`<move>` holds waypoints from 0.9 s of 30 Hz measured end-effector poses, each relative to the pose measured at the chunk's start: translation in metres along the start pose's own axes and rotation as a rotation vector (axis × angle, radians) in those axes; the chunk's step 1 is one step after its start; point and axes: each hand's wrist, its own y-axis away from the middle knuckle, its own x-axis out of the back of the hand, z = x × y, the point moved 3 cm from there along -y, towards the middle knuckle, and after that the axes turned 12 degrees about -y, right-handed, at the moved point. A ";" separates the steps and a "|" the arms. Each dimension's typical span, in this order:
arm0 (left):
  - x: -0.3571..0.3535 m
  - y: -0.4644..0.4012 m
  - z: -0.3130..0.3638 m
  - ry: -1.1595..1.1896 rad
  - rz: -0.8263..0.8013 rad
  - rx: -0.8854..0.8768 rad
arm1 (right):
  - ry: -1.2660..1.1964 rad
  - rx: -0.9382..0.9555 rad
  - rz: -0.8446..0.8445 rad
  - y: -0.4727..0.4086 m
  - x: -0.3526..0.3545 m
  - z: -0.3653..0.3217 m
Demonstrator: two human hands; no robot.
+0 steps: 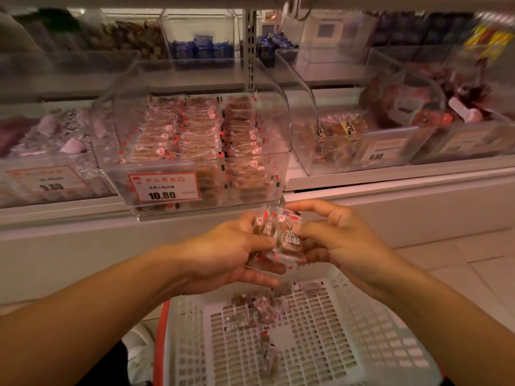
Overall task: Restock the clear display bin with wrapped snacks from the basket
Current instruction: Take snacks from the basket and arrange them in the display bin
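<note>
A white slatted basket [320, 344] with a red rim is sitting nearest, low in the view, and a loose heap of wrapped snacks [256, 305] is lying on its floor toward the far side. Just above the basket, both hands are meeting around a small bundle of snack packets [278, 238] in clear wrappers with red marks. The left hand [234, 254] is cupping the bundle from below and the side, its fingers curling under the wrappers. The right hand [340, 238] is pinching the bundle's top and right edge, thumb and fingers closing on the plastic. Beyond the hands, the clear display bin [192, 135] is standing on the shelf, holding 3 upright rows of the same snacks, with a price tag [164, 188] reading 10.80 on its front. Neighbouring bins [359, 135] are flanking it on both sides.
</note>
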 end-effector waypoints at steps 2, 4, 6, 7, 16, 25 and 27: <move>-0.001 -0.004 -0.001 -0.009 -0.004 0.006 | 0.026 0.024 0.008 0.001 0.001 -0.001; -0.003 -0.007 -0.001 -0.015 -0.013 0.002 | -0.015 0.024 -0.003 0.002 0.002 -0.001; -0.003 -0.009 0.001 -0.023 -0.017 -0.012 | -0.112 -0.010 -0.036 0.005 0.004 0.000; -0.002 -0.009 0.003 -0.013 -0.012 -0.020 | -0.173 -0.030 -0.057 0.005 0.004 0.001; -0.007 -0.007 0.003 0.175 -0.051 0.046 | -0.495 -0.056 -0.211 0.013 0.008 0.007; -0.008 0.002 0.008 0.241 -0.334 0.053 | -0.094 0.069 -0.091 0.011 0.010 0.014; -0.005 0.005 0.006 0.244 -0.357 0.057 | 0.140 0.155 -0.083 0.010 0.014 0.008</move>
